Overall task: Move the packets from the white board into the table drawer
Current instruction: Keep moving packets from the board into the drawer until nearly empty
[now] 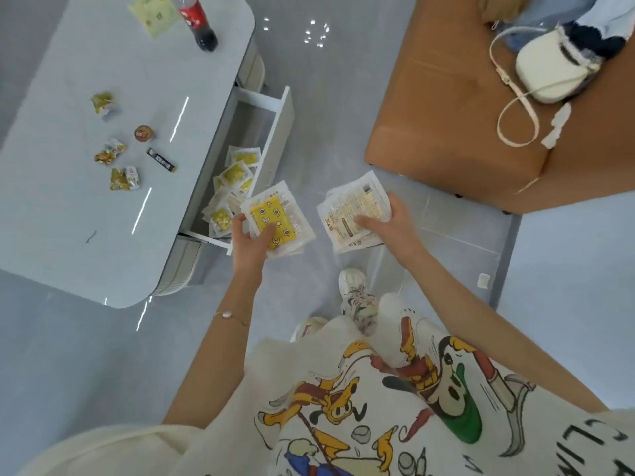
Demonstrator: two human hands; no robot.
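Observation:
My left hand (252, 240) holds a small stack of packets; the top packet (275, 219) is clear with a yellow patterned pad facing up. It hovers just beside the front corner of the open white table drawer (278, 132). Several similar packets (237, 173) lie piled inside the drawer. My right hand (388, 221) grips a second stack of packets (354, 207), printed backs up, held over the floor to the right of the drawer.
The pale table (86, 218) carries small yellow snack wrappers (118, 166), a dark stick packet (161, 159), a round lid (143, 133), a cola bottle (197, 20) and a yellow packet (154, 12). A brown sofa (464, 132) with a white bag (549, 72) stands at right.

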